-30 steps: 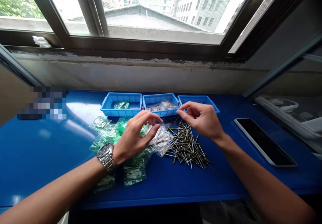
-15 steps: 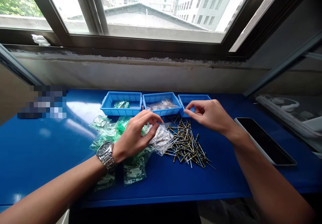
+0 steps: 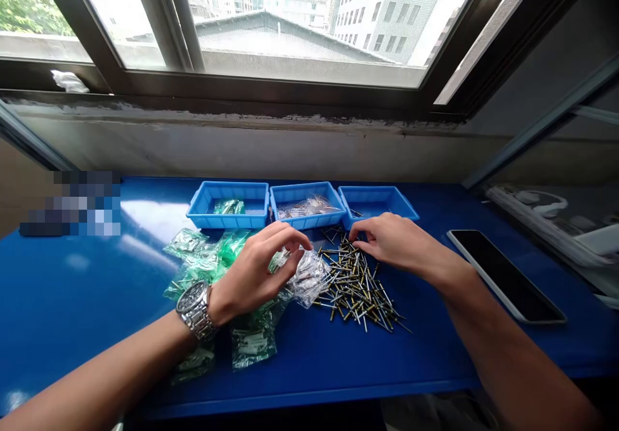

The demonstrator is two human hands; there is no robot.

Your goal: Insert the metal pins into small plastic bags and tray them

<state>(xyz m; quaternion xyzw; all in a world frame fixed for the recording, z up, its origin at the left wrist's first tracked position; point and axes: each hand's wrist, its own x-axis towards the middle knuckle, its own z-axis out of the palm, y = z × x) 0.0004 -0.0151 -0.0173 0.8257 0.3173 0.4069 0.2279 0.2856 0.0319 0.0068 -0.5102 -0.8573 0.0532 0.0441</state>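
Observation:
Over the plastic bags hovers my left hand (image 3: 264, 270), fingers curved, thumb and forefinger apart, nothing between them. My right hand (image 3: 387, 240) is low over the far side of a pile of thin metal pins (image 3: 360, 282) with silver and brass-coloured parts. Its fingers bend down towards the pins, with a small gap at the thumb; no pin shows in them. Clear bags of pins (image 3: 309, 276) lie between the hands. Green-tinted bags (image 3: 254, 344) of small pale pieces lie around and partly beneath my left hand.
Three blue bins stand in a row at the back: the left bin (image 3: 251, 218) holds a green bag, the middle bin (image 3: 309, 222) clear bags, the right bin (image 3: 403, 205) a few pins. A phone (image 3: 505, 276) lies at right on the blue table (image 3: 97, 295), before the window wall.
My right hand has come down from the right bin's front edge to the pile, its pinched fingers loosening. My left hand stays nearly in place. The view has tilted slightly.

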